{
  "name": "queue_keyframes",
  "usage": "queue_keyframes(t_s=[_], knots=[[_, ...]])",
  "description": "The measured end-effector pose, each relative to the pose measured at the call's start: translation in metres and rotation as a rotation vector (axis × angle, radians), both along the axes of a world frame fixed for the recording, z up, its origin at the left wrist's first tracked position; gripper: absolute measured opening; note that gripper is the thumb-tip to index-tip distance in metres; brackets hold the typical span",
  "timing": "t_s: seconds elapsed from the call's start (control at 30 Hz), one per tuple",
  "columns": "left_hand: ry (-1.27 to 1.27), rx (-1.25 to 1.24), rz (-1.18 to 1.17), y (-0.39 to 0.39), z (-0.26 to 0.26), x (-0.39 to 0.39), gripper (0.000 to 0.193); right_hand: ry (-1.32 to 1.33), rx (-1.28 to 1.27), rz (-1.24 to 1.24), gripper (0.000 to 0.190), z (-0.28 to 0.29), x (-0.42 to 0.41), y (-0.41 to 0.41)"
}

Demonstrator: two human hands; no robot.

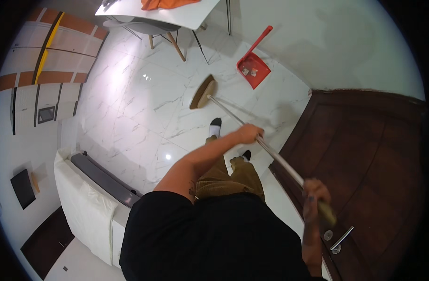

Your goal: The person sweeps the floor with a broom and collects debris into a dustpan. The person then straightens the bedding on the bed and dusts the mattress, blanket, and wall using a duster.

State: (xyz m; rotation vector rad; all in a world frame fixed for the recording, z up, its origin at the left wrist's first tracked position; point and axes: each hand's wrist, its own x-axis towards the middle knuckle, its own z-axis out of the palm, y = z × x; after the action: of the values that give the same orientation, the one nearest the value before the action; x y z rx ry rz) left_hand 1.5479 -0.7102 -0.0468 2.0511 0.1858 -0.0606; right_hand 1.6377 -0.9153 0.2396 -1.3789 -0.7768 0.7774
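Both my hands grip the long metal handle of a broom [204,92], which slants from upper left to lower right. My left hand [249,134] is closed around the handle's middle. Nearer its top end, beside the dark wooden door, my right hand [315,192] holds it; this hand is slightly blurred. The broom's bristles rest on the white marble-patterned tile floor and face left. To the right of the broom head, a red plastic dustpan [253,78] lies on the floor near the wall with a few small scraps in it, its handle pointing up and right.
A white table [186,17] with an orange cloth and a grey chair [144,25] with wooden legs stand ahead. The dark wooden door [355,151] is close on the right. On the left are a sofa with a white cover [81,203] and wall cabinets [68,38].
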Motion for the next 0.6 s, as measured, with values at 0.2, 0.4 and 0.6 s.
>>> queue_keyframes(t_s=[0.2, 0.4, 0.6], knots=[[-0.026, -0.054, -0.322, -0.044, 0.021, -0.025, 0.015, 0.0, -0.673, 0.4, 0.02, 0.004, -0.015, -0.055], [0.051, -0.09, -0.303, -0.052, 0.017, -0.029, 0.017, 1.356, -0.809, 0.262, 0.05, -0.054, 0.007, -0.017], [0.11, 0.061, -0.532, 0.0, -0.005, 0.007, 0.027, 1.428, -0.866, 0.381, 0.031, -0.207, 0.004, 0.074]])
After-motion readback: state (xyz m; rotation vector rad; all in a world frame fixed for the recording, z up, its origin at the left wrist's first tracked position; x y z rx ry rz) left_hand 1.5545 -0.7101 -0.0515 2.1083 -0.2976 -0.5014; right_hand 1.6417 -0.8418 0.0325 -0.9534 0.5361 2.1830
